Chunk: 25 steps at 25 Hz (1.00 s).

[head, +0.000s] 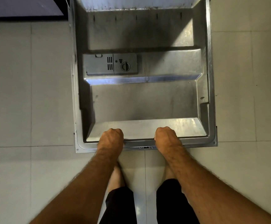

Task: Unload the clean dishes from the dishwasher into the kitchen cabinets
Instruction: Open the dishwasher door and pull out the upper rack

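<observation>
Fingers of left hand (111,138), right hand (166,136) curled over dishwasher door (144,102) edge.

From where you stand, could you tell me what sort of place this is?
Most likely a home kitchen: both hands, left hand and right hand, grip an open dishwasher door with its detergent dispenser, over a tiled floor.

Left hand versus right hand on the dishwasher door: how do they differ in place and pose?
The left hand grips the near edge of the dishwasher door left of the latch slot; the right hand grips right of it. The left hand lies below the detergent dispenser, the right hand below bare metal. Both are knuckles up, fingers curled over the edge.
</observation>
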Tool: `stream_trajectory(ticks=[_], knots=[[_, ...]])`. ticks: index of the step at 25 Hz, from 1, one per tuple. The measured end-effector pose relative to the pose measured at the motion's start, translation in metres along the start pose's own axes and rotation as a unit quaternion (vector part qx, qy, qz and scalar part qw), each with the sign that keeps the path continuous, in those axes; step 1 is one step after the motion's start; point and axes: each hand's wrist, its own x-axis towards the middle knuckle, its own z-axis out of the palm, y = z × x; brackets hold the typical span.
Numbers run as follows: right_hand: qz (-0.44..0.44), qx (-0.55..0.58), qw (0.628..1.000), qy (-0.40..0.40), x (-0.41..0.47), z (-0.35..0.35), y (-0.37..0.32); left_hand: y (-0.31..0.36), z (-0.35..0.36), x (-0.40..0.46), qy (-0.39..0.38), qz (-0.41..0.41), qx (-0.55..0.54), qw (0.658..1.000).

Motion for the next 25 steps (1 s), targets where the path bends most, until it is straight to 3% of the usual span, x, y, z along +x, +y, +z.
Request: stream_trajectory(ticks=[4,13,21,25], knots=[[-0.031,-0.014,0.999,0.023,-0.022,0.001,0.0,-0.004,-0.011,-0.016,-0.076,0.02,-0.063,0.995],[-0.143,0.026,0.984,0.1,-0.114,0.032,0.018,-0.031,-0.028,-0.132,-0.119,0.044,-0.192,0.973],[-0.201,0.108,0.949,0.217,-0.219,-0.061,-0.012,-0.032,-0.148,-0.215,0.077,0.096,-0.204,0.971],[-0.214,0.114,0.94,0.239,-0.259,-0.08,-0.011,-0.024,-0.185,-0.251,0.081,0.098,-0.192,0.973]])
